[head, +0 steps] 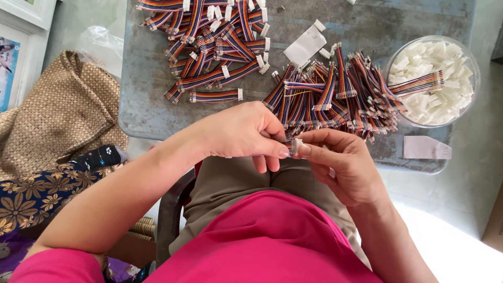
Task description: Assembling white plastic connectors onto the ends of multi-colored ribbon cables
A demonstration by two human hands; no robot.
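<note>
My left hand (pixel 243 131) and my right hand (pixel 343 162) meet over my lap, just in front of the table edge. Between their fingertips sits a small white plastic connector (pixel 296 146). The left thumb and forefinger pinch it from the left, where a short cable end is mostly hidden under the fingers. The right thumb and forefinger pinch it from the right. A heap of multicoloured ribbon cables without housings (pixel 335 94) lies just beyond my hands. A second heap of ribbon cables with white connectors fitted (pixel 215 42) lies at the far left of the table.
A grey worn table (pixel 141 105) holds the heaps. A clear round tub of white connector housings (pixel 435 78) stands at the right with one cable across it. White paper scraps (pixel 305 46) and a slip (pixel 427 148) lie nearby. A woven bag (pixel 63 115) lies left.
</note>
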